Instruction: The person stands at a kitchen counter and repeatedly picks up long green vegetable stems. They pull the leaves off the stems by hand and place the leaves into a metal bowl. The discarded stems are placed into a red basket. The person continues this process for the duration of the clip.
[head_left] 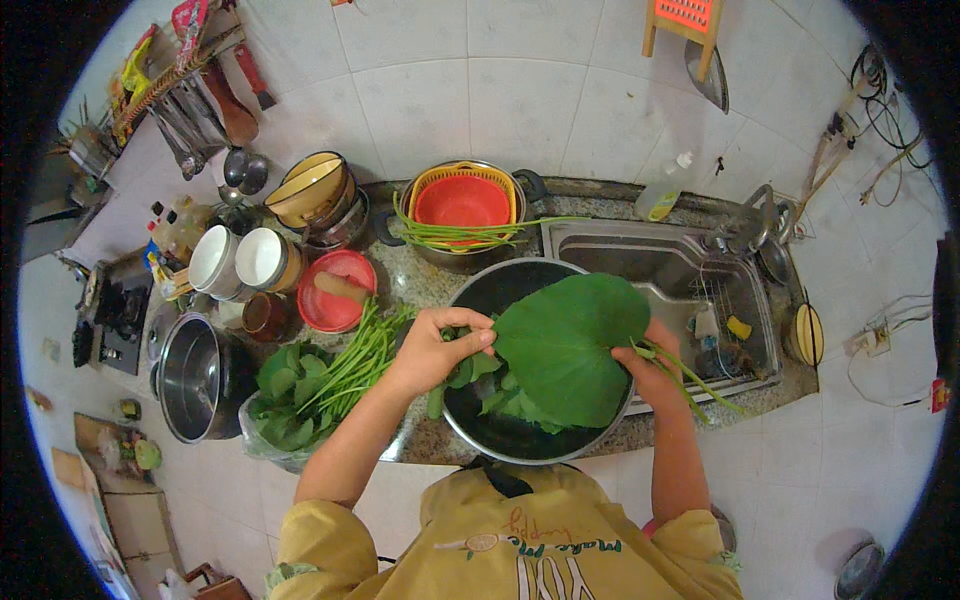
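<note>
A broad green leaf is stretched between my two hands above a round metal basin. The thumb and fingers of my left hand pinch its left edge. Smaller leaves hang beneath those fingers; whether they are gripped too, I cannot tell. My right hand is closed at the leaf's base, around thin green stems that stick out to the right. More leaves lie in the basin, partly covered by the large one. Left of it, a bunch of leafy stems rests in a clear plastic bag.
Behind the basin, long stems lie across a pot holding a red basket. The sink is on the right. A red plate, white bowls and a deep steel pot stand to the left.
</note>
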